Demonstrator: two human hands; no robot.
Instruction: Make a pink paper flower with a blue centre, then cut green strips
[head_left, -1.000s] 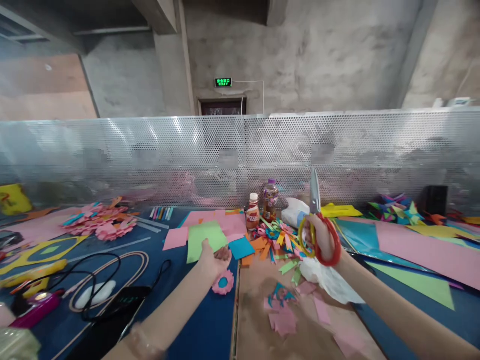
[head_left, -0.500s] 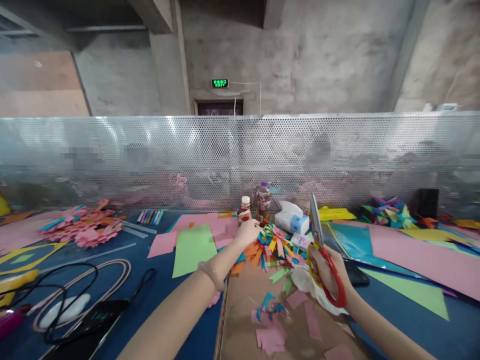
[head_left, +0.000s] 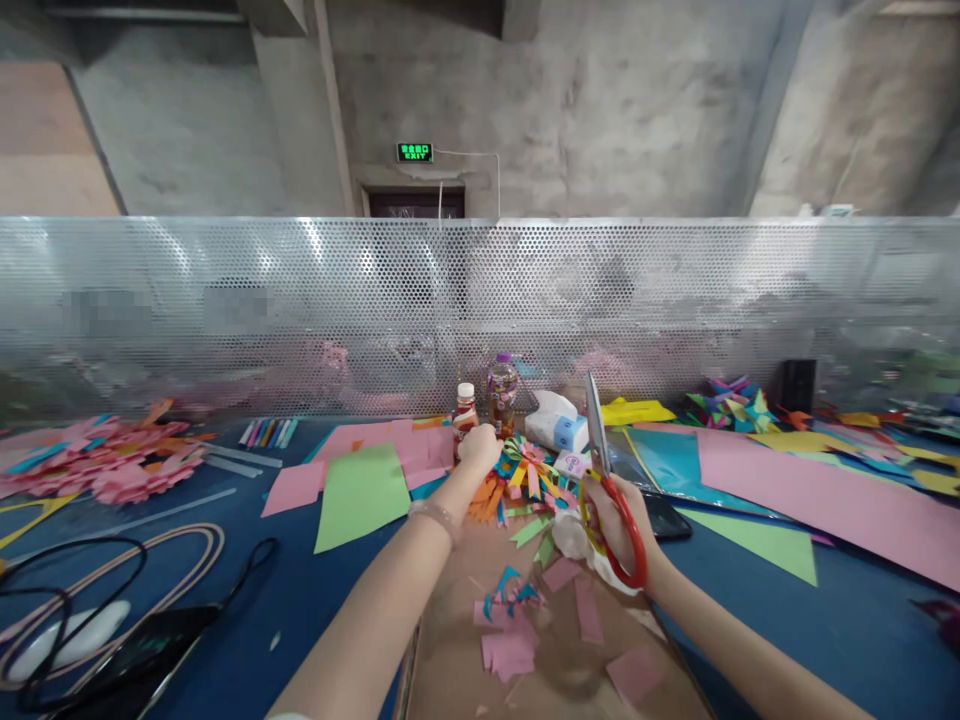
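Note:
My left hand [head_left: 480,452], with a bracelet [head_left: 441,520] on its wrist, reaches forward to the left edge of the colourful paper-strip pile [head_left: 529,470]. Its fingers look curled, and what they hold, if anything, is hidden. My right hand [head_left: 621,515] grips scissors [head_left: 640,550] with red and yellow handles, their blades pointing upward. A crumpled white tissue [head_left: 571,535] is beside that hand. Pink paper scraps [head_left: 510,645] and small blue paper curls [head_left: 510,590] lie on the cardboard [head_left: 450,690] between my arms.
Two bottles [head_left: 502,392] and a tissue pack [head_left: 559,425] stand behind the pile. A green sheet [head_left: 364,495] lies left; a large pink sheet [head_left: 810,500] and a phone [head_left: 667,518] lie right. Cables [head_left: 142,560] sprawl at left. A perforated metal screen [head_left: 300,330] runs behind.
The view has turned a little to the right, so the scene sits farther left. My left hand looks more curled at the pile. The scissors stay in my right hand, blades up.

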